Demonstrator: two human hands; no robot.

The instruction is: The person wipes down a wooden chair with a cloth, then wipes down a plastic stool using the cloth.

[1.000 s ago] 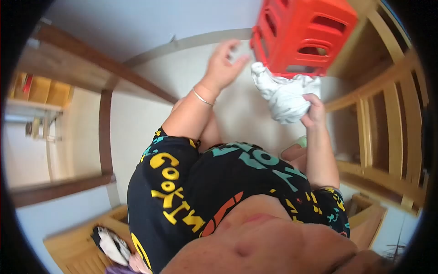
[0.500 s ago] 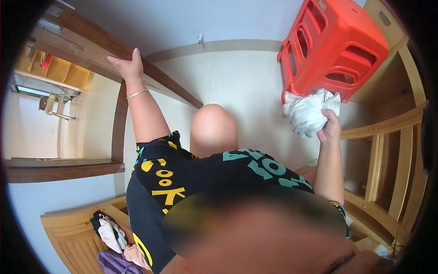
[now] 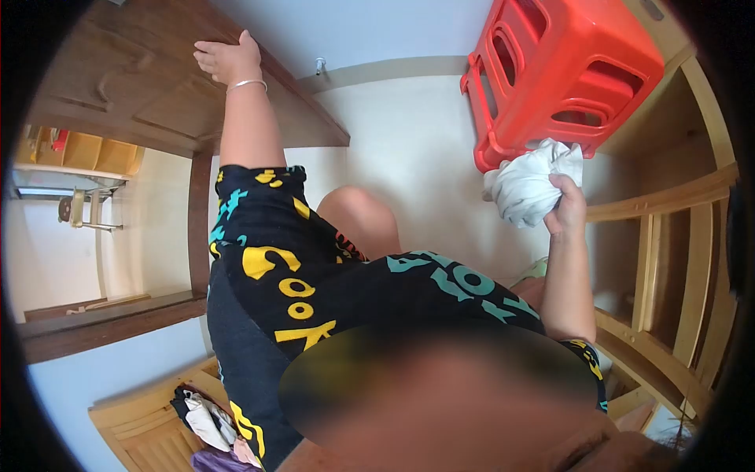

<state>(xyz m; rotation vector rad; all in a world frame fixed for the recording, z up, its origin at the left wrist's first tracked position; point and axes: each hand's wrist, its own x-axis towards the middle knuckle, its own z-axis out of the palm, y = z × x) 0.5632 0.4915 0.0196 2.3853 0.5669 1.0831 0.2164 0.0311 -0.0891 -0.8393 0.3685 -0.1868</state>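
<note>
My left hand (image 3: pixel 230 60) reaches out to the brown wooden door (image 3: pixel 149 71) in the upper left. Its palm seems to lie against the door face near the free edge, with the fingers extended. A thin bracelet (image 3: pixel 247 84) circles that wrist. On the right, my right hand (image 3: pixel 568 208) grips a bunched white cloth (image 3: pixel 525 185), the thumb pressed over its folds. The cloth hangs in front of the lower end of a red plastic stool (image 3: pixel 582 79) and hides a little of it.
A wooden bed frame or rack with slats (image 3: pixel 645 267) runs along the right side. Through the doorway at left are a chair (image 3: pixel 88 208) and wooden shelves (image 3: pixel 94 153). Clothes (image 3: pixel 206 421) lie on a wooden bench or chair (image 3: pixel 153 436) at lower left. A small wall fitting (image 3: pixel 320 65) stands ahead.
The door has swung so that its panelled face shows more broadly. My left hand has moved up with it. The white cloth remains in my right hand, shifted slightly left.
</note>
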